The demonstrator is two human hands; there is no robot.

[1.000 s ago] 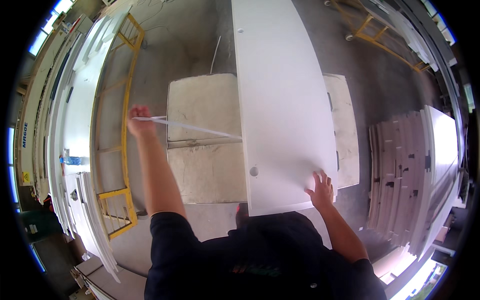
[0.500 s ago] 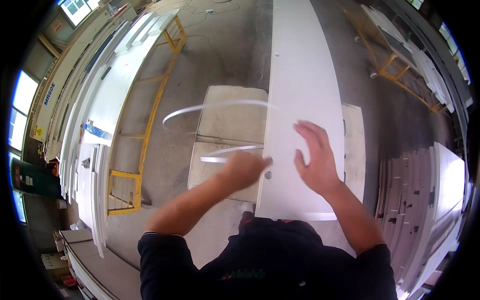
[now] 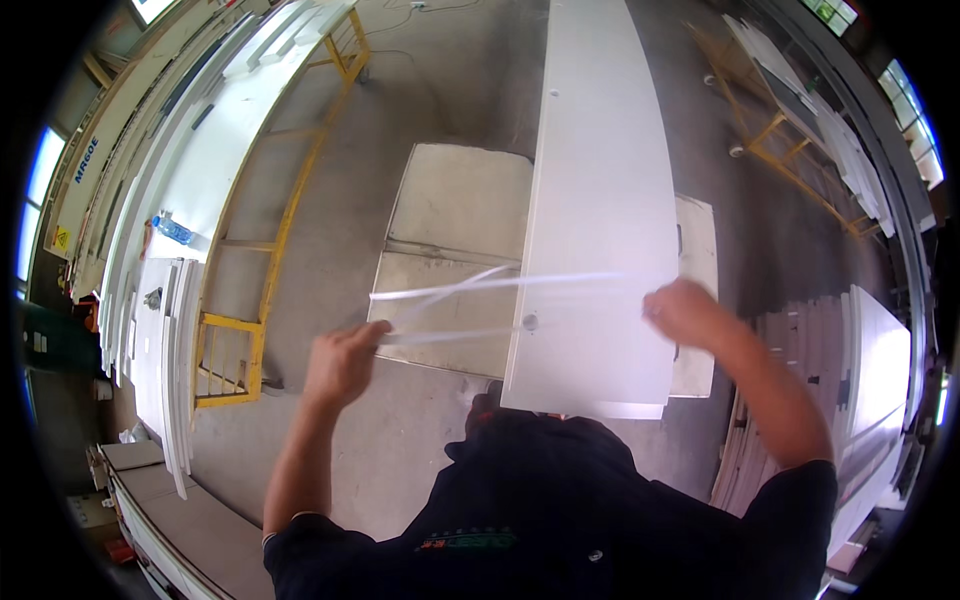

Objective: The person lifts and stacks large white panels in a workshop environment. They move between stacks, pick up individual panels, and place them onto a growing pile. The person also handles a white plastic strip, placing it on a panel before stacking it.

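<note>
A long, thin white strip [image 3: 450,289] runs in blurred, crossing lengths in front of me, over a white panel [image 3: 600,180]. My left hand [image 3: 345,362] is closed on the strip, left of the panel's near end. Over the panel's right edge, my right hand [image 3: 688,314] is closed in a pinch, with the strip stretching towards it. Against the white panel the strip looks faint near those fingers. A small round hole [image 3: 531,322] shows in the panel near its left edge.
The panel rests on a low, pale support [image 3: 460,195]. To the left, a yellow-framed rack [image 3: 285,220] carries white boards and a water bottle [image 3: 174,230]. Stacked panels [image 3: 870,350] stand at the right, with another yellow trolley [image 3: 770,130] beyond.
My hands have moved apart, the left one to the left and the right one outward, closing its fingers. The strip's wide loop has become flatter lengths between them.
</note>
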